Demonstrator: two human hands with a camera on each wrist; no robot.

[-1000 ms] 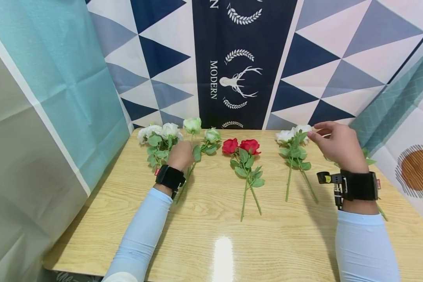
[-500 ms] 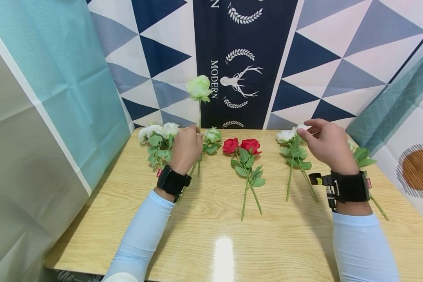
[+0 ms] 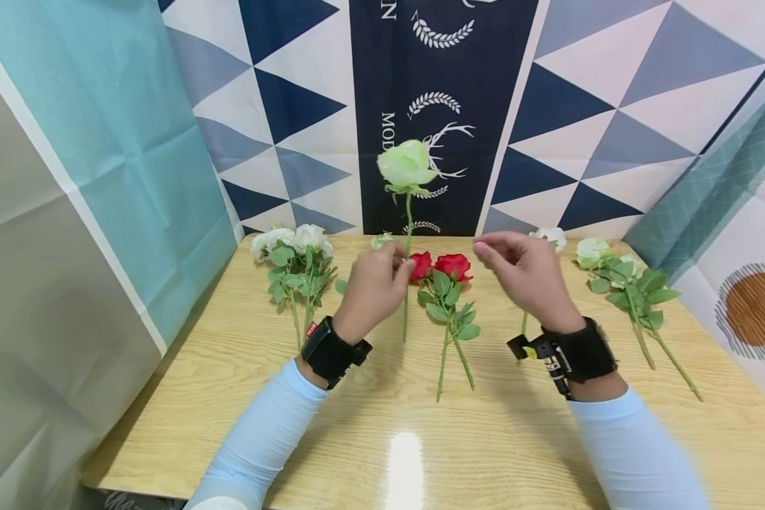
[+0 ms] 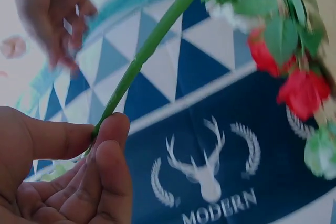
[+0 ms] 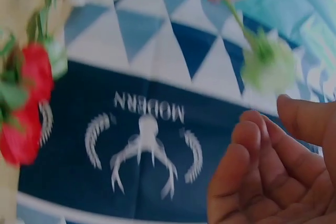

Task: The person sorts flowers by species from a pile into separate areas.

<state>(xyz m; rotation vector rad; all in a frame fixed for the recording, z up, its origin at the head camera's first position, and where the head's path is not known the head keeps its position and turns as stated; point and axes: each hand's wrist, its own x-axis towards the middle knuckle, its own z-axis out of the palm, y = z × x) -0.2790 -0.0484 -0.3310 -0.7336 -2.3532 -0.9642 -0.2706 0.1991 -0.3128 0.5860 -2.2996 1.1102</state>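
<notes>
Between thumb and fingers, my left hand (image 3: 376, 287) pinches the green stem (image 4: 149, 45) of a pale green rose (image 3: 406, 166). The rose stands upright above the table, its bloom in front of the dark cloth panel. My right hand (image 3: 525, 276) is in the air right of the red roses (image 3: 452, 267), fingers loosely bent and nothing between them. In the right wrist view its thumb (image 5: 302, 119) stands apart from the fingers. The two red roses lie on the table between the hands, stems crossed. A second pale green rose (image 3: 381, 241) is mostly hidden behind my left hand.
White flowers (image 3: 309, 239) with leafy stems lie at the table's left back. A white rose (image 3: 551, 237) is partly behind my right hand. More pale roses (image 3: 593, 253) lie at the right. Patterned cloth (image 3: 306, 106) hangs along the back edge of the wooden table (image 3: 331, 453).
My left hand has lifted the pale green rose off the table and carried it to the right. My right hand has moved left, away from the roses at the right, and they show more fully.
</notes>
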